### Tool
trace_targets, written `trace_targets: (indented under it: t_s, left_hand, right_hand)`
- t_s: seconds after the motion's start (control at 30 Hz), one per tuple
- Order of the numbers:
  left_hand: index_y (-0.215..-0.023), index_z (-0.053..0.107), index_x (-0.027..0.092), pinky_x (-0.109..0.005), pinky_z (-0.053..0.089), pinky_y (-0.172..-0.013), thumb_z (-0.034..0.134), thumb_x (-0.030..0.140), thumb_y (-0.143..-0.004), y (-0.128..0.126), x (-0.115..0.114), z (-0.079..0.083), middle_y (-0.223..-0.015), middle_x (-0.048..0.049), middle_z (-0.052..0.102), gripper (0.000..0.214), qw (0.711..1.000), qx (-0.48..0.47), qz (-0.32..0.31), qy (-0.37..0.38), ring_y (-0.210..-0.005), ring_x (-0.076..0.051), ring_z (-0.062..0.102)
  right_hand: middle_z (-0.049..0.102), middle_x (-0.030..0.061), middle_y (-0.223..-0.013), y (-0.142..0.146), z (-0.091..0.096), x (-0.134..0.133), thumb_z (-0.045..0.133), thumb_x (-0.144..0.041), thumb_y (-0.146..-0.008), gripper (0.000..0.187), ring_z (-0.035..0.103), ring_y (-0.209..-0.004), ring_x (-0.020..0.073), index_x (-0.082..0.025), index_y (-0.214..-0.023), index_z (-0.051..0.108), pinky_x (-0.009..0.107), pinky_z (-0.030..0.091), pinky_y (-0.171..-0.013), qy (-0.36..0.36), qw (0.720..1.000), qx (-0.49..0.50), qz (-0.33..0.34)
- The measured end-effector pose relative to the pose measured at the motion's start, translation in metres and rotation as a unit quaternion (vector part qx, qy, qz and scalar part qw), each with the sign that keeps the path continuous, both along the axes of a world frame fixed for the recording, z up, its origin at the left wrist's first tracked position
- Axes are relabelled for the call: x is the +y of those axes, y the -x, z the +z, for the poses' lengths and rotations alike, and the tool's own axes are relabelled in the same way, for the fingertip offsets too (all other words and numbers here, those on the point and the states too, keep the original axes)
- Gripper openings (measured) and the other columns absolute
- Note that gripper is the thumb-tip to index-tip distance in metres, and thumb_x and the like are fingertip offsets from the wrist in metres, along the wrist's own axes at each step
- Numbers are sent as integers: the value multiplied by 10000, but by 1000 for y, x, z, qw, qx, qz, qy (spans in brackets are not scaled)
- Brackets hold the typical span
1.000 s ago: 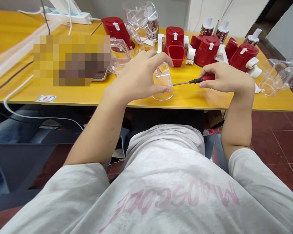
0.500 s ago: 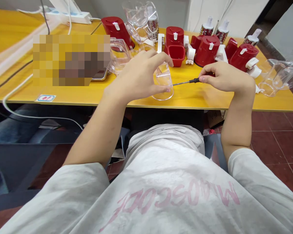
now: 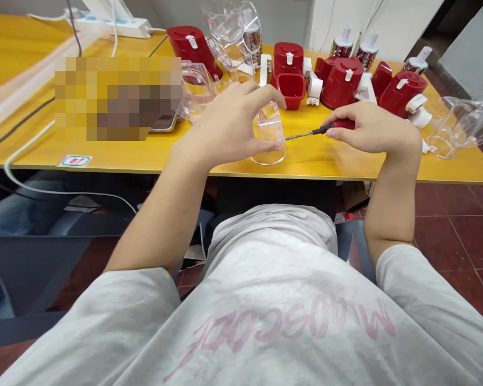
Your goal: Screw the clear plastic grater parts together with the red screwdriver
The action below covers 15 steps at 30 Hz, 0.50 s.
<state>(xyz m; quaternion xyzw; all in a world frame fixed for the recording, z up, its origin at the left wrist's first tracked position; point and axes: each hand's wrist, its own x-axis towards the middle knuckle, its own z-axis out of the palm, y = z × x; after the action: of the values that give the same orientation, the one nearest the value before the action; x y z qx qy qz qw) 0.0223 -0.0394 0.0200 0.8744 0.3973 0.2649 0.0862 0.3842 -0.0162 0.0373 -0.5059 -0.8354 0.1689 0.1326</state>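
My left hand (image 3: 229, 126) is closed around a clear plastic housing (image 3: 270, 140) that rests near the front edge of the yellow table (image 3: 153, 153). My right hand (image 3: 370, 128) grips a small screwdriver (image 3: 322, 130) with a red and black handle. Its thin metal shaft points left and its tip touches the right side of the clear housing.
Several red plastic housings (image 3: 342, 80) with white clips stand along the back of the table. More clear housings lie at the back centre (image 3: 233, 32) and far right (image 3: 461, 128). A power strip (image 3: 116, 24) and cables (image 3: 20, 134) sit at the left, by a blurred patch.
My right hand has turned the screwdriver handle between its fingers, showing the red grip, hiding it, then showing it again. My left hand and the clear housing stay in place.
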Motion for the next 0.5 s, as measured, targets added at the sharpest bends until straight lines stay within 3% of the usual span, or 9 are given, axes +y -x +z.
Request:
trace_targets:
  t_s: [0.17,0.33,0.43,0.5]
  left_hand:
    - [-1430,790,508,-831,555,-1272,860,748,-925,0,0,0,-1465,-93,813,563,1000,-2,-4,-7,-1417,-561,742]
    - [-1452,805,494,-803,549,-1298,867,743,-931,1,1,-1,-1513,-69,817,581,1000,0,4,-3,-1445,-530,724]
    - [-1483,808,511,-792,540,-1299,866,774,-938,1,1,-1,-1524,-37,826,608,1000,1,4,-1,-1440,-517,704]
    - [-1482,804,519,-800,535,-1304,861,781,-940,1,2,-1,-1514,-51,820,605,1000,1,-1,0,-1440,-525,708]
  right_hand:
    - [924,86,-1162,0,-1,2,937,-506,-1053,189,822,-1095,414,-355,-1166,939,587,636,-1013,7,1000,-7,13]
    - [848,59,-1063,5,-4,2,1030,-499,-1014,253,771,-1004,363,-350,-1158,884,531,600,-942,-16,1000,1,11]
    - [863,60,-1105,8,-1,-1,960,-448,-1086,210,768,-1003,335,-334,-1255,911,500,580,-929,-1,1000,-19,19]
    - [891,75,-1115,8,0,-2,849,-428,-1175,137,774,-991,335,-310,-1185,918,510,570,-921,-2,999,-32,11]
